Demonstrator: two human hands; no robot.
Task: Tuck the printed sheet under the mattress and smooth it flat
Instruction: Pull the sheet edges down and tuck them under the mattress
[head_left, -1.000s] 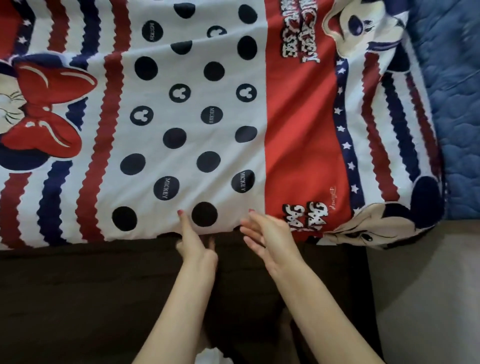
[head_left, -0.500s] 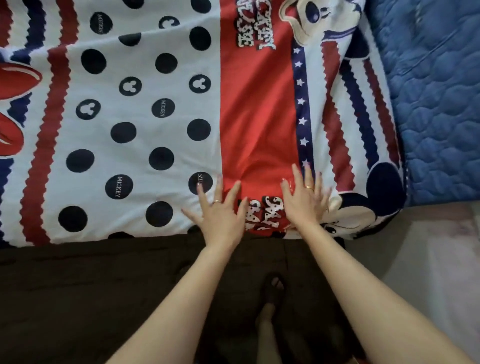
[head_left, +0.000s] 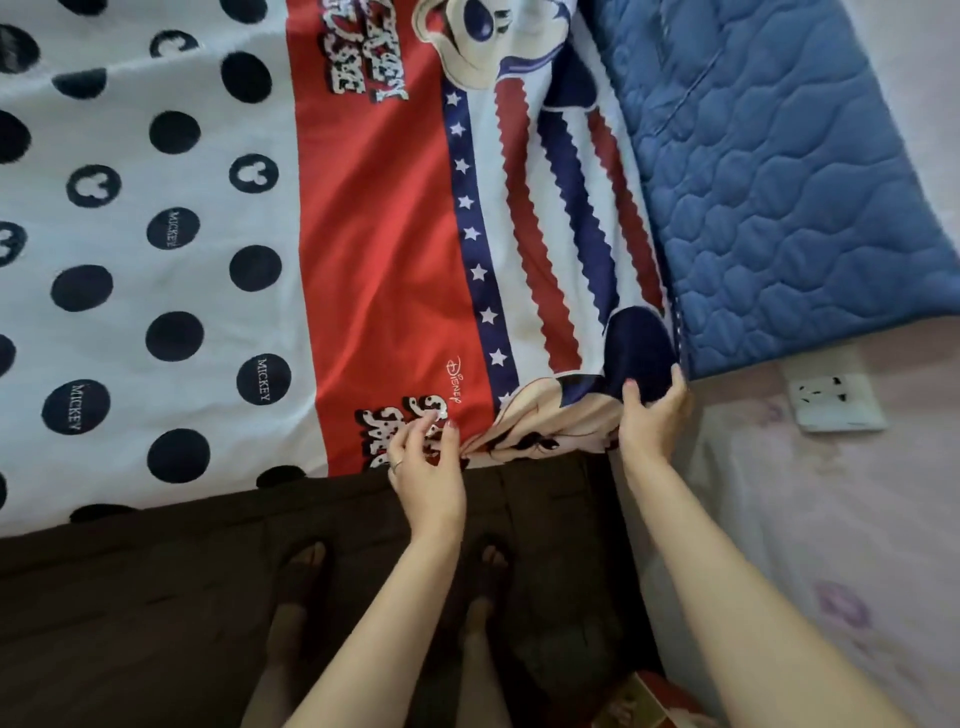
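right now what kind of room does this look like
Most likely a bedroom: a printed sheet is spread over a bed, a blue quilted pad lies alongside, and a wall socket sits by the corner.

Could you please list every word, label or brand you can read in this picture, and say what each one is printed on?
"MICKEY": on three dark dots of the printed sheet, sideways.
"Disney": small white script on the sheet's red band.
Large spotted lettering at the top of the red band: upside down and cut off, not surely readable.
Spotted lettering by the left hand: partly hidden, unreadable.
Red box at the bottom edge: too blurred.
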